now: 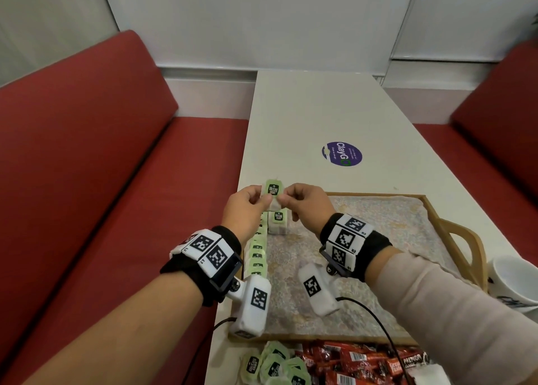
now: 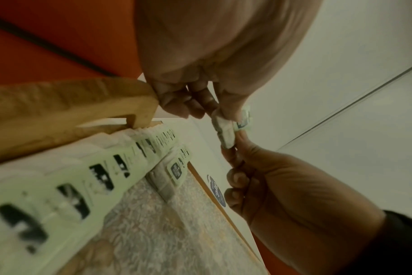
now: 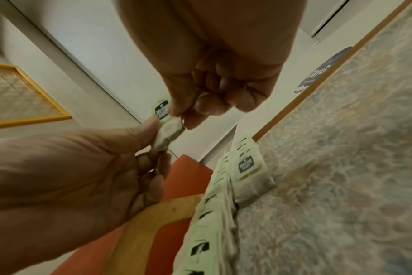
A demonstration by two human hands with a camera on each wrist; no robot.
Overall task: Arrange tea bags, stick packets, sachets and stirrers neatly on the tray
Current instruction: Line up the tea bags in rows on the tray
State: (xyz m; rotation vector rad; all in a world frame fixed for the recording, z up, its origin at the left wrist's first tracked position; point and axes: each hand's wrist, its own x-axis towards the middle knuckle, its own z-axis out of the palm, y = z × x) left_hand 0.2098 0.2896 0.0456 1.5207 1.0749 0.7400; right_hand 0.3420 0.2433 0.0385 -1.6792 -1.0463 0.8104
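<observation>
Above the tray's far left corner, my left hand (image 1: 265, 200) and right hand (image 1: 281, 200) together pinch one tea bag (image 1: 273, 190) with a pale green tag. The left wrist view shows this tea bag (image 2: 225, 133) between both hands' fingertips; in the right wrist view the same bag (image 3: 169, 134) hangs under its tag (image 3: 161, 109). The wooden tray (image 1: 375, 195) has a patterned liner. A row of tea bags (image 1: 257, 255) runs down its left side, and another tea bag (image 1: 278, 222) lies beside the row's far end.
Loose tea bags (image 1: 273, 364) and red stick packets (image 1: 358, 361) are piled on the table in front of the tray. A white cup (image 1: 515, 280) stands to the tray's right. A round purple sticker (image 1: 342, 154) is on the white table. Red benches flank the table.
</observation>
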